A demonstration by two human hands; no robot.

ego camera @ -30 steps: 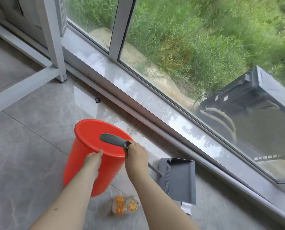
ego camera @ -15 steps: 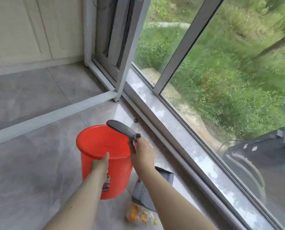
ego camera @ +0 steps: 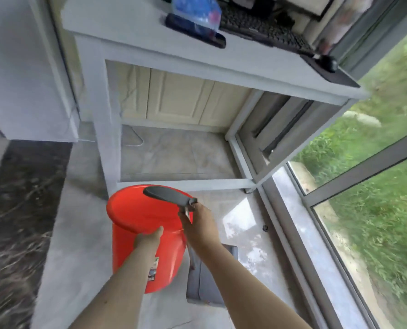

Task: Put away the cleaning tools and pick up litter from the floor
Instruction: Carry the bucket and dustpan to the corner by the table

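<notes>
My left hand (ego camera: 148, 239) grips the near rim of an orange-red bucket (ego camera: 136, 217), which hangs tilted above the floor. My right hand (ego camera: 197, 224) is closed around the thin shaft of a grey dustpan; its dark grey handle end (ego camera: 167, 194) sticks out over the bucket's mouth. The dustpan's grey pan (ego camera: 202, 286) hangs low between my forearms, partly hidden by my right arm. The litter wrapper from the earlier frames is out of view.
A white desk (ego camera: 197, 65) stands ahead with a keyboard (ego camera: 257, 27), a mouse (ego camera: 328, 62) and a blue bag (ego camera: 195, 13) on top. Under it lies open tiled floor (ego camera: 174, 153). A window sill (ego camera: 299, 222) runs along the right; a small dark object (ego camera: 265, 227) lies beside it.
The view has swung up and left from the window toward the desk. Both hands have carried the bucket and dustpan along, lifted off the floor. The wrapper has dropped out of view.
</notes>
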